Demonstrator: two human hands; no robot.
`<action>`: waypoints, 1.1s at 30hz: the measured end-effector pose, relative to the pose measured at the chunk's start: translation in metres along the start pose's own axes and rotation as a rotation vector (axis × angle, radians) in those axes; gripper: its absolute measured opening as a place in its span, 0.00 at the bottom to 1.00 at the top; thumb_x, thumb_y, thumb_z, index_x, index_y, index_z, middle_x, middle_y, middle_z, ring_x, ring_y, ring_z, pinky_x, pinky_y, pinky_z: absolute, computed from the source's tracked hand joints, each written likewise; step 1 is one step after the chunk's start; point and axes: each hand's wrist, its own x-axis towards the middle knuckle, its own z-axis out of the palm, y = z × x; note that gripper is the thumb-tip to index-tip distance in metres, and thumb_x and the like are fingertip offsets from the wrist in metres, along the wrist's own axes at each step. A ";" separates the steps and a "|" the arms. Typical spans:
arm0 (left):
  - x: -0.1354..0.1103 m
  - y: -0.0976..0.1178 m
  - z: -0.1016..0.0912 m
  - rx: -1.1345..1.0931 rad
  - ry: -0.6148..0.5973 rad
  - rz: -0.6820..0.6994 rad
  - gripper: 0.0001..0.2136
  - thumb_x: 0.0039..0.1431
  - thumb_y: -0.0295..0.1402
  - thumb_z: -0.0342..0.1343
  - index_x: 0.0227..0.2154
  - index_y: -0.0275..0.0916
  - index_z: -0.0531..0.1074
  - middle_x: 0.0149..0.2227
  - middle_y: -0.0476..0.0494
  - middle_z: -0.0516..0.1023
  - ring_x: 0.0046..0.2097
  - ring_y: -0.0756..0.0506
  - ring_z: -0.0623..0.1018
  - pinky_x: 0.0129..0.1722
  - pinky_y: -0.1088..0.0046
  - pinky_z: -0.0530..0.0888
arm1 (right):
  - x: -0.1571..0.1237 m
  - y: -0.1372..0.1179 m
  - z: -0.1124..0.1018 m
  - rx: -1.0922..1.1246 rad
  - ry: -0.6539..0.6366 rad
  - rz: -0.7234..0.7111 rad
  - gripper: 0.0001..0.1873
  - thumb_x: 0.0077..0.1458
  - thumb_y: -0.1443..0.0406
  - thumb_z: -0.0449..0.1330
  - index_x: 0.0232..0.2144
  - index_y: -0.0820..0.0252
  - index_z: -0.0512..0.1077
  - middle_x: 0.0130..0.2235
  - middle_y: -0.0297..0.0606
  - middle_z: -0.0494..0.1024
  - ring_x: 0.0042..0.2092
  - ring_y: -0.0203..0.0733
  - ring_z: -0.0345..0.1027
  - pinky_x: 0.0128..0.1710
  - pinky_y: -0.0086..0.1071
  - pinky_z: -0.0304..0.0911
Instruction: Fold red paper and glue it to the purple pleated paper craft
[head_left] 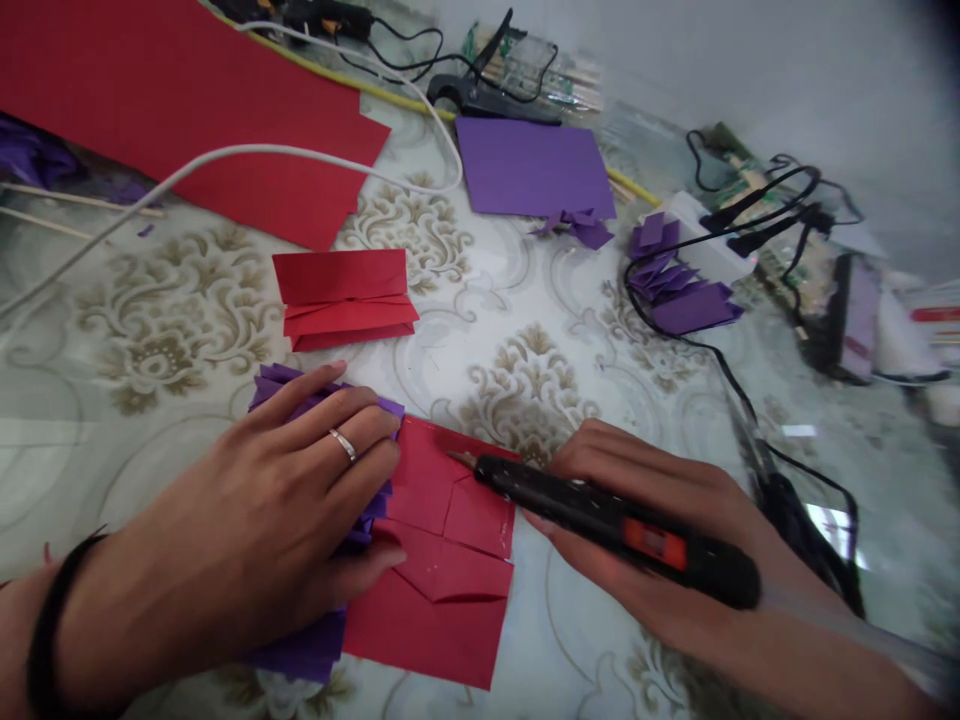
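No readable text or numbers anywhere (orange patch (654,540) on the glue gun (570,500) too blurred).

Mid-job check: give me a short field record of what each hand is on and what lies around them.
left hand: flat, palm down, pressing on the purple pleated paper
right hand: holding the glue gun, nozzle at the top edge of the red folded paper; contact unclear
papers under hands: side by side, touching
behind: second red folded piece, large red sheet, purple sheet
right side: purple folded pieces
cable: white cable across the large red sheet
surface: patterned tablecloth
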 end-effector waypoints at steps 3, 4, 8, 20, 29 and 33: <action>-0.002 0.000 0.001 -0.014 0.017 0.001 0.10 0.67 0.39 0.60 0.42 0.36 0.76 0.48 0.39 0.82 0.52 0.36 0.81 0.67 0.45 0.71 | 0.016 -0.003 0.012 -0.017 0.044 -0.074 0.08 0.60 0.69 0.62 0.30 0.54 0.68 0.30 0.31 0.71 0.33 0.41 0.67 0.32 0.35 0.62; -0.002 -0.001 0.002 -0.013 0.017 0.003 0.10 0.67 0.39 0.61 0.41 0.37 0.76 0.48 0.39 0.82 0.52 0.36 0.81 0.67 0.45 0.71 | 0.020 -0.003 0.015 -0.016 0.051 -0.093 0.09 0.59 0.69 0.62 0.29 0.54 0.67 0.29 0.31 0.70 0.33 0.40 0.66 0.32 0.35 0.61; -0.003 -0.002 0.005 -0.007 0.007 -0.007 0.11 0.66 0.41 0.61 0.40 0.38 0.75 0.49 0.39 0.79 0.53 0.36 0.81 0.68 0.43 0.70 | 0.029 -0.005 0.020 -0.030 0.075 -0.123 0.11 0.58 0.71 0.61 0.27 0.54 0.64 0.28 0.31 0.67 0.32 0.40 0.64 0.30 0.36 0.58; -0.006 0.000 0.007 0.000 0.024 -0.065 0.09 0.68 0.39 0.58 0.40 0.39 0.74 0.48 0.42 0.78 0.54 0.37 0.79 0.69 0.46 0.69 | 0.033 -0.011 0.019 -0.119 0.077 -0.176 0.13 0.58 0.73 0.60 0.26 0.55 0.62 0.26 0.28 0.64 0.31 0.39 0.60 0.34 0.36 0.59; -0.001 -0.001 0.003 0.050 0.015 -0.017 0.14 0.61 0.42 0.66 0.38 0.36 0.76 0.46 0.37 0.80 0.51 0.32 0.81 0.63 0.42 0.76 | 0.027 -0.014 0.019 -0.142 0.037 -0.209 0.11 0.58 0.74 0.59 0.27 0.55 0.65 0.25 0.30 0.68 0.30 0.40 0.63 0.35 0.36 0.62; -0.001 -0.002 0.003 0.052 0.015 -0.015 0.14 0.61 0.43 0.66 0.39 0.36 0.76 0.47 0.37 0.80 0.51 0.32 0.81 0.63 0.43 0.76 | 0.024 -0.018 0.019 -0.164 0.007 -0.196 0.13 0.57 0.76 0.57 0.27 0.54 0.65 0.26 0.32 0.71 0.30 0.42 0.66 0.34 0.38 0.63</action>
